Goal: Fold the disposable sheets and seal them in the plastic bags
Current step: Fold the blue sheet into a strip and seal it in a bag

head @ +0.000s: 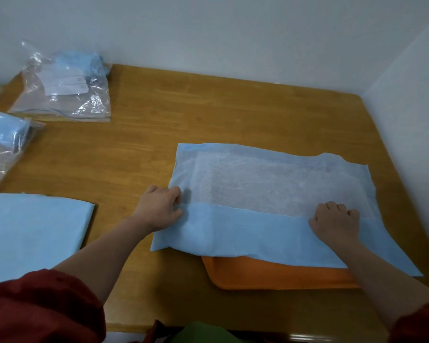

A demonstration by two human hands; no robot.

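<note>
Over the tray (270, 276), the sheet (270, 184) lies with its long axis 9 to 3. On its near folded band the hands sit apart: left hand (159, 209) pinches the 9 o'clock end, right hand (334, 221) grips toward 3, with flat sheet beyond toward 12.

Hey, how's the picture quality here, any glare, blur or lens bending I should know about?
Head view: the wide-angle lens bows the table edges. Head view: glare streaks the plastic bags at far left, partly hiding their contents. Head view: the whole frame is slightly soft, smearing the sheet texture. Head view: the light is even, with only a faint shadow beside the left hand.
</note>
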